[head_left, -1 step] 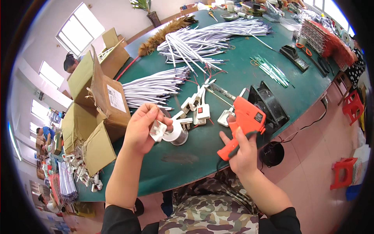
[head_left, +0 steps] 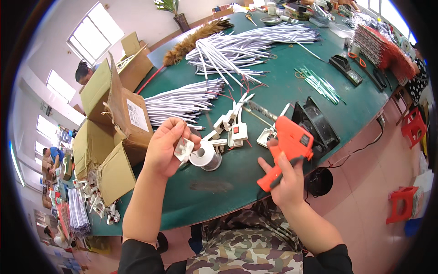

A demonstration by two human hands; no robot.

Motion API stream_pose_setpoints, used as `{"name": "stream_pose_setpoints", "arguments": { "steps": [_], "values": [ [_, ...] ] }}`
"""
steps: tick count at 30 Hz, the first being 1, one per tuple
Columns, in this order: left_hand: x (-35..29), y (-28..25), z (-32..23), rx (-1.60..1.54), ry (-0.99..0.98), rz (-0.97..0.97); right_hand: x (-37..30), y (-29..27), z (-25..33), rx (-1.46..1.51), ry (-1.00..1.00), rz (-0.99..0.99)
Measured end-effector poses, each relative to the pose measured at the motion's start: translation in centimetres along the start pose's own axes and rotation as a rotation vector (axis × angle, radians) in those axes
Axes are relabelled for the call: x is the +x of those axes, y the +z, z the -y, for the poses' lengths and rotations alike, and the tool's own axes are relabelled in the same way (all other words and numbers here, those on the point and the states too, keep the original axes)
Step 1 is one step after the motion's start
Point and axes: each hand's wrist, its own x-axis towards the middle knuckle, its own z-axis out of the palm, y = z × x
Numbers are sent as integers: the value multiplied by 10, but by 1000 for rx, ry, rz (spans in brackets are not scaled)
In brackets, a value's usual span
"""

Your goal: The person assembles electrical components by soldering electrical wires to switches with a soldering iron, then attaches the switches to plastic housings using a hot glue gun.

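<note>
Left hand (head_left: 165, 147) in pinch grip on white plastic piece (head_left: 183, 151), right hand (head_left: 287, 181) around black-trimmed orange soldering gun (head_left: 293, 138)

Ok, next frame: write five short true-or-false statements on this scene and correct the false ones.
1. The right hand holds an orange gun-shaped tool. True.
2. The left hand is empty. False: it holds a small white plastic piece.
3. An open cardboard box is left of the left hand. True.
4. The black fan is left of the orange gun-shaped tool. False: it is to the right.
5. The feather duster has brown feathers. True.
</note>
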Motion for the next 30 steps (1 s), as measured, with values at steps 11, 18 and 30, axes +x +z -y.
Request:
{"name": "stream_pose_setpoints", "arguments": {
  "steps": [11,18,30],
  "values": [
    [74,48,-6,1328,-1,68,-71,-19,20,-118,-246,275],
    [110,37,14,1537,-29,122,-73,-25,27,-83,-270,257],
    [116,34,-5,1591,-30,159,-78,-35,40,-76,-274,203]
  ]
}}
